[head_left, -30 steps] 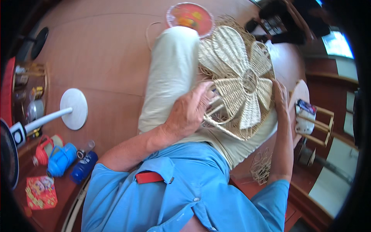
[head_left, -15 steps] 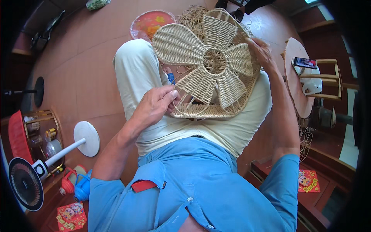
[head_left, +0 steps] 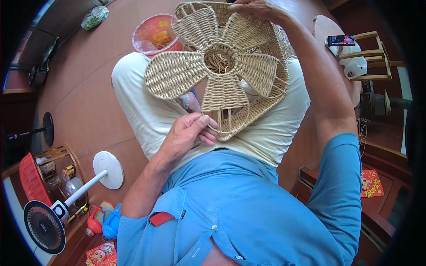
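A beige woven piece (head_left: pixel 222 93) with several flower-like petals round an open centre rests over my lap, on a woven, rounded frame (head_left: pixel 277 80). My left hand (head_left: pixel 191 131) is closed on the frame's lower edge, where loose cord and bare struts show below the bottom petal. My right hand (head_left: pixel 259 9) reaches to the top and grips the upper rim, its fingertips partly hidden. Tangled natural cord shows through the centre hole and behind the piece.
Beyond my left knee stands a red bucket (head_left: pixel 140 34). At left are a fan (head_left: pixel 43 224), red and blue flasks (head_left: pixel 111 224), and a shelf (head_left: pixel 31 181). At right, a phone (head_left: pixel 341 40) lies by a wooden frame (head_left: pixel 372 77) on a round board (head_left: pixel 322 26).
The woven piece has turned on my lap. My right hand has moved from its right side up to the top rim; my left hand has stayed at the lower edge.
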The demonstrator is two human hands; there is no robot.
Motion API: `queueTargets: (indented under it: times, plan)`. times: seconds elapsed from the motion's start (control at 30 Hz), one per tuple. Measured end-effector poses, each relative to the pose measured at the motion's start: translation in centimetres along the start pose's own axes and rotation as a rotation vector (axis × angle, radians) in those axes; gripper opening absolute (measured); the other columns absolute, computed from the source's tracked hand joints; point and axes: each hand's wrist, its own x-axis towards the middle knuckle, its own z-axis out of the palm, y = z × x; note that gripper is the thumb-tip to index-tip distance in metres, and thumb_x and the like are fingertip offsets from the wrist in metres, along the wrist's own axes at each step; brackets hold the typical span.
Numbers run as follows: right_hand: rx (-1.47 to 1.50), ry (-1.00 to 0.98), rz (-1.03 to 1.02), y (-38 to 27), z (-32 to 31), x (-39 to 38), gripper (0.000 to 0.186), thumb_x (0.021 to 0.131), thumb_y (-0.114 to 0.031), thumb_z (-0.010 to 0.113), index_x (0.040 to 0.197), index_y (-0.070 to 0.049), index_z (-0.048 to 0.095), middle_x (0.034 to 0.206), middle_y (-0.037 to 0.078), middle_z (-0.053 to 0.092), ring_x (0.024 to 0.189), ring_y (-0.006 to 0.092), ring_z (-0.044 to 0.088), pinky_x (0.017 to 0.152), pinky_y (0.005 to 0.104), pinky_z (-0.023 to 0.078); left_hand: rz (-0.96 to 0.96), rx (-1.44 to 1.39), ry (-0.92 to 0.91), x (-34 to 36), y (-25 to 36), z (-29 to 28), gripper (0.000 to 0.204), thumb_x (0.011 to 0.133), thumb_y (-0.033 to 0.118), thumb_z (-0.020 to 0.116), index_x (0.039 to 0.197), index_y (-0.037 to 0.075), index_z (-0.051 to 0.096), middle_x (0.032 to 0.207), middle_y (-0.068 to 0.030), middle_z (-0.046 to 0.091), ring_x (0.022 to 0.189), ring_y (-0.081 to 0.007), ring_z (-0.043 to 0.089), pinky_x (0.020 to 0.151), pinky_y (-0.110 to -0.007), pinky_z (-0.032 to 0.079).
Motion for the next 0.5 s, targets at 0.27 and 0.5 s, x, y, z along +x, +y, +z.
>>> queueTargets:
  times: [0.27, 0.5]
  plan:
    - [0.170, -0.086, -0.330, 5.4, 1.5, 1.6, 0.036, 0.102, -0.044, 0.082, 0.106, -0.009, 0.087, 0.080, -0.005, 0.072, 0.069, 0.0093, 0.062, 0.060, 0.0328, 0.049, 0.063, 0.080, 0.058, -0.6, 0.5, 0.0, 0.041, 0.119, 0.036, 0.057, 0.111, -0.001, 0.072, 0.092, -0.0074, 0.074, 0.081, -0.0138, 0.072, 0.076, -0.031, 0.064]
    - [0.101, 0.022, -0.113, 8.3, 4.4, 2.0, 0.050, 0.103, -0.056, 0.076, 0.122, -0.010, 0.086, 0.097, 0.002, 0.082, 0.083, 0.0116, 0.074, 0.081, 0.0338, 0.060, 0.058, 0.108, 0.056, -0.7, 2.2, -1.1, 0.041, 0.119, 0.036, 0.057, 0.106, 0.001, 0.073, 0.087, -0.0068, 0.073, 0.077, -0.0129, 0.071, 0.073, -0.030, 0.063]
